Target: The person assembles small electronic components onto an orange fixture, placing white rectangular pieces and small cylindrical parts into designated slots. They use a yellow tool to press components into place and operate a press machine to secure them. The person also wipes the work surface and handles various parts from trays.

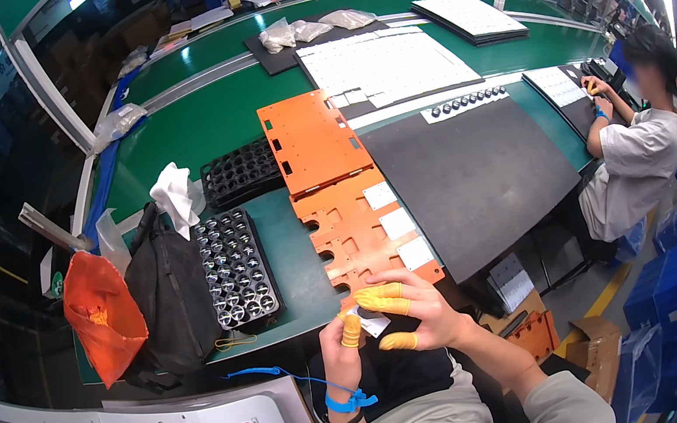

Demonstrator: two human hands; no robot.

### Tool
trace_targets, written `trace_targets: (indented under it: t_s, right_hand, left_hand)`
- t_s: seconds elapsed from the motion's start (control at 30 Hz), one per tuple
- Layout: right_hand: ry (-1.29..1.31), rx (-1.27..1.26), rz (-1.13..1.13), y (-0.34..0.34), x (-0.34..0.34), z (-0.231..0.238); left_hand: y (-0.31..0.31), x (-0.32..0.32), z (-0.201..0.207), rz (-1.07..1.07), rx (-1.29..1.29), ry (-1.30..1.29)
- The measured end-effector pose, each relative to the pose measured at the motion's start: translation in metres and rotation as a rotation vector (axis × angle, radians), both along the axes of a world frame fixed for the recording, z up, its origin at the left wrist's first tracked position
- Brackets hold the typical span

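Observation:
Near the front edge of the bench, my left hand (342, 345) pinches a small white plate (373, 324) between yellow-cotted fingertips. My right hand (416, 310), also in yellow finger cots, curls over the same plate from the right, its fingers above and its thumb below. Part of the plate is hidden by the fingers. Just beyond lies an orange fixture (344, 219) with cut-outs. Three white plates, one of them the middle plate (398, 223), sit along its right side. Its orange lid (314, 140) lies folded back behind it. A blue band circles my left wrist.
Left of the fixture is a black tray (274, 297) of round lens-like parts, with another black tray (239, 172) behind. An orange bag (104, 315) and black bag (170, 291) hang at the left. A black mat (475, 181) lies right; a person (632, 138) works beyond it.

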State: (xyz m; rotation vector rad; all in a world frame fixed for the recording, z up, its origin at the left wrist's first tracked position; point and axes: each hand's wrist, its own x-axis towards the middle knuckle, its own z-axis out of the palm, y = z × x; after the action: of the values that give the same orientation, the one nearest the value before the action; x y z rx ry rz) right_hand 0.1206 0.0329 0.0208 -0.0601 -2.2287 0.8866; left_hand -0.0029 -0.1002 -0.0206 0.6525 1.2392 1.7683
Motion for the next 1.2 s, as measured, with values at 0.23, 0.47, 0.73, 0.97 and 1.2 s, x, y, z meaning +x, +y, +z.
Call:
trace_targets:
  t_s: [0.23,0.47,0.73,0.97,1.2]
  right_hand:
    - [0.147,0.216,-0.296,-0.009,-0.006,-0.022]
    - [0.164,-0.023,-0.16,-0.012,-0.002,-0.018]
    - [0.064,-0.157,-0.136,-0.012,-0.004,-0.018]
    - [0.043,-0.221,-0.296,0.001,-0.002,-0.034]
    - [0.099,-0.222,-0.377,0.002,0.003,-0.035]
  left_hand:
    - [0.001,0.003,-0.004,-0.081,-0.014,0.056]
    - [0.006,0.008,0.006,0.094,0.064,0.149]
    - [0.009,0.004,0.008,0.23,0.08,0.43]
    - [0.022,-0.014,0.015,0.515,-0.306,0.894]
    - [0.03,-0.018,0.009,0.428,-0.58,1.01]
